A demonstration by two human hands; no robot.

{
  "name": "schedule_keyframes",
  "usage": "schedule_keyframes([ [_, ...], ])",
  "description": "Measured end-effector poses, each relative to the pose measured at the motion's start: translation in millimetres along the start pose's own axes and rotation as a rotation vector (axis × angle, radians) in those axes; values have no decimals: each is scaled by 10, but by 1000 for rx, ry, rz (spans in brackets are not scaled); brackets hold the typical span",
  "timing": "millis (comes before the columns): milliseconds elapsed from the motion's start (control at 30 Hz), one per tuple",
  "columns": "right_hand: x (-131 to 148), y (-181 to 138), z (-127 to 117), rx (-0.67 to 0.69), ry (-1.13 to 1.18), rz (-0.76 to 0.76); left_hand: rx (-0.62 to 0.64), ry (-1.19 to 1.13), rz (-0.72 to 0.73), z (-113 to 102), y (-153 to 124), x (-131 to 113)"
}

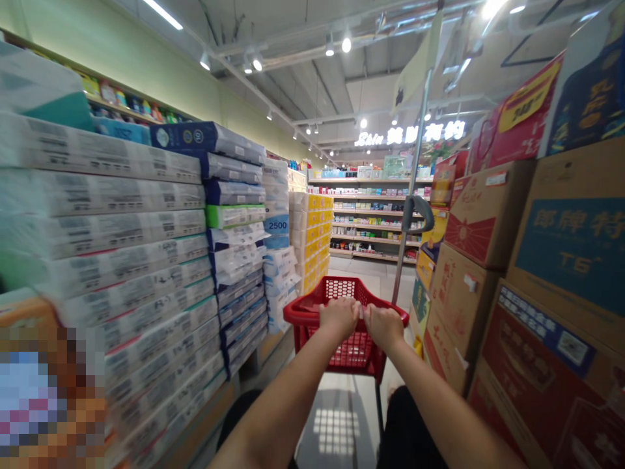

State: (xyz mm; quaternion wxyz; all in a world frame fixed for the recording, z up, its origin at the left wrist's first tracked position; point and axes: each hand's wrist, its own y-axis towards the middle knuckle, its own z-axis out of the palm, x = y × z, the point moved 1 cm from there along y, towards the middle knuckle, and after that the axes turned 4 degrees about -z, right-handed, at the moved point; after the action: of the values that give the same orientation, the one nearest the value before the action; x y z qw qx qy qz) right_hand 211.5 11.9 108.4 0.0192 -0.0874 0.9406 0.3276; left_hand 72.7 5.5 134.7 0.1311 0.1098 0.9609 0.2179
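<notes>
A red plastic shopping cart with a perforated basket stands right in front of me. Both my hands rest side by side on its near rim, close to the middle. My left hand has its fingers wrapped round the rim. Just to the right, my right hand is closed on the same rim, the two hands almost touching. The fingertips are hidden behind the rim. Between my forearms the basket's front wall shows, and its inside is mostly covered by my hands.
Tall stacks of packaged paper line the left side. Cardboard boxes are piled on the right, beside a metal pole. The aisle floor runs ahead to shelves of small goods. Yellow-and-white packs stand at left ahead.
</notes>
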Motion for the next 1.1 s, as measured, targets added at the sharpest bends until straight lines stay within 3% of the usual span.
schedule_keyframes([
  [133,-20,39,30,11,-14,16,-70,21,77,24,12,-56],
  [300,-12,66,56,9,-37,16,109,3,-46,34,184,-35],
  [433,18,54,42,-1,-38,31,175,34,-142,24,310,-55],
  [500,24,43,27,8,-31,29,134,55,-104,34,249,-52],
  [667,30,33,-10,37,-34,36,-105,47,231,64,-16,10],
  [900,60,33,-29,67,-42,23,54,26,24,28,163,7],
  [1100,31,11,-8,27,-35,31,-174,12,252,89,-72,67],
])
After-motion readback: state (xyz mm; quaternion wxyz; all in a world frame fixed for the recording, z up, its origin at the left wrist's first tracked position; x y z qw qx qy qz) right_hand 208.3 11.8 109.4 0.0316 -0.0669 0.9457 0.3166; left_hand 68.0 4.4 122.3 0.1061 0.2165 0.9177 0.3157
